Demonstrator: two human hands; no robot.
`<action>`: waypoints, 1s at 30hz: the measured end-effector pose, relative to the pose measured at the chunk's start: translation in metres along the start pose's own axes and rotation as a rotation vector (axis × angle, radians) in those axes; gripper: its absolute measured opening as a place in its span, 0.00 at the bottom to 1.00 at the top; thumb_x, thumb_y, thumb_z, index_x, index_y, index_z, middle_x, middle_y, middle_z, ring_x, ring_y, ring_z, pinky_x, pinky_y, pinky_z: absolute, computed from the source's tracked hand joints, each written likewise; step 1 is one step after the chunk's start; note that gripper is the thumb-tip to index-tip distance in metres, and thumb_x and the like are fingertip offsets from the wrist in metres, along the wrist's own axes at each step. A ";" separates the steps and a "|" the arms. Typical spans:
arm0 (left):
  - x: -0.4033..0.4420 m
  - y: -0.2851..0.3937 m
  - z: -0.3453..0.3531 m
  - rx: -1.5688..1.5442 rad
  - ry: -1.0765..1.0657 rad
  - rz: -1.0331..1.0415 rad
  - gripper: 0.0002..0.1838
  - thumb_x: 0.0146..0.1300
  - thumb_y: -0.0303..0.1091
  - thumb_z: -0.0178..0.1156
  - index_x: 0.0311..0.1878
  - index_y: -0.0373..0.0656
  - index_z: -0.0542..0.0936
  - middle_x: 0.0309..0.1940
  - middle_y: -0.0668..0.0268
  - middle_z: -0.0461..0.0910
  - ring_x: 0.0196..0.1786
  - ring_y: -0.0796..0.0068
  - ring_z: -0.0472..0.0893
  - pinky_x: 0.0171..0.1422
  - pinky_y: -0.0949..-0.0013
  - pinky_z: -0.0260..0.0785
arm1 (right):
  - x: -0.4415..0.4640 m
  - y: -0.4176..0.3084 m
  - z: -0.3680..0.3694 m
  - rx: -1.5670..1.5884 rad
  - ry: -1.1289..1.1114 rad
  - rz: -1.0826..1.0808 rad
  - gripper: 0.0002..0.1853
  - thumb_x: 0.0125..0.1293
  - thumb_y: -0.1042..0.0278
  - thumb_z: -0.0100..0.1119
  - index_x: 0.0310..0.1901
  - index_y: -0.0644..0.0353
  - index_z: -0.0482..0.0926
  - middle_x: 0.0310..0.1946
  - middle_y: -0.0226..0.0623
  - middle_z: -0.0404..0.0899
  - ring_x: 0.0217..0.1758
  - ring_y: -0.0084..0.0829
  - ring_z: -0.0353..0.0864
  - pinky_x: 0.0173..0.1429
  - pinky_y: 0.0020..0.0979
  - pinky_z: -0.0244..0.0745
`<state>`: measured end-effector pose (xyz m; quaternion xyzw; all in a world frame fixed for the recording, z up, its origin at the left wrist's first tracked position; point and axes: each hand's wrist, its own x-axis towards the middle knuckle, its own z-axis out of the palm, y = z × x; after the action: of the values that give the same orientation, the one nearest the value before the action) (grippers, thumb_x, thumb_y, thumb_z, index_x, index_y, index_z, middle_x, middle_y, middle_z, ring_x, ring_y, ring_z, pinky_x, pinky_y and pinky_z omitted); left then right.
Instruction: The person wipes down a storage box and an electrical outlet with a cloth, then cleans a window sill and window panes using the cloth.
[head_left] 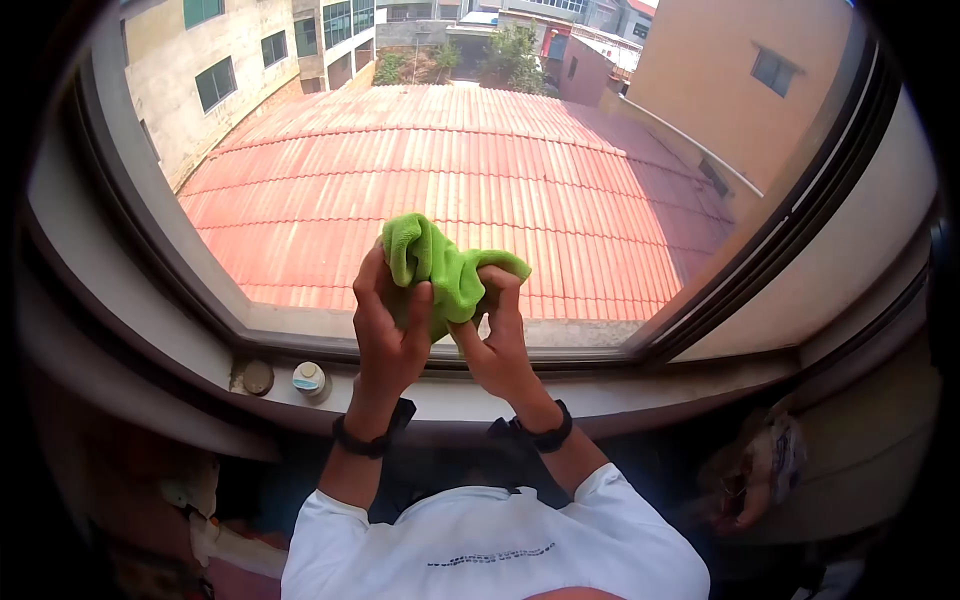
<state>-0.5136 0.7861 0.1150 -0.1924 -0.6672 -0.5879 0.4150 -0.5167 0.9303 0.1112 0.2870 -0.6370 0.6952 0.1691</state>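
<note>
Grn cloth [455,287] aslant, L end higher

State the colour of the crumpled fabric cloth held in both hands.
The crumpled fabric cloth is bright green; best seen in the head view.

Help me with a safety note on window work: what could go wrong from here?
A sideways swing of the left hand might knock over the white bottle, which stands close by on the windowsill.

The green cloth, bunched between the left hand and the right hand, might slip; if the window is open, which I can't tell, it could fall towards the red roof outside.
</note>
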 end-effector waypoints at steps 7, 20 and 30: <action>-0.041 -0.022 -0.034 0.567 -0.169 -0.021 0.35 0.73 0.33 0.52 0.77 0.32 0.51 0.76 0.40 0.50 0.77 0.38 0.55 0.79 0.44 0.48 | -0.054 0.054 0.006 -0.889 -0.389 -0.204 0.38 0.58 0.65 0.70 0.70 0.63 0.66 0.65 0.54 0.70 0.67 0.58 0.70 0.70 0.53 0.67; 0.074 -0.059 -0.163 0.565 0.269 -0.062 0.37 0.79 0.50 0.48 0.78 0.36 0.48 0.71 0.47 0.58 0.76 0.53 0.58 0.79 0.54 0.48 | 0.008 0.024 0.124 -0.097 -0.382 0.012 0.35 0.69 0.66 0.61 0.73 0.73 0.62 0.74 0.60 0.60 0.80 0.53 0.58 0.79 0.43 0.57; 0.109 -0.016 -0.193 0.932 0.423 0.365 0.30 0.73 0.31 0.58 0.75 0.41 0.62 0.73 0.44 0.60 0.76 0.44 0.62 0.80 0.50 0.51 | 0.051 0.010 0.179 0.569 -0.255 0.100 0.23 0.70 0.70 0.55 0.64 0.71 0.73 0.58 0.45 0.80 0.56 0.28 0.78 0.57 0.33 0.77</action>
<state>-0.5262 0.5750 0.1829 0.0217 -0.7150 -0.1739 0.6768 -0.5293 0.7469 0.1391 0.3757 -0.4464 0.8115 -0.0336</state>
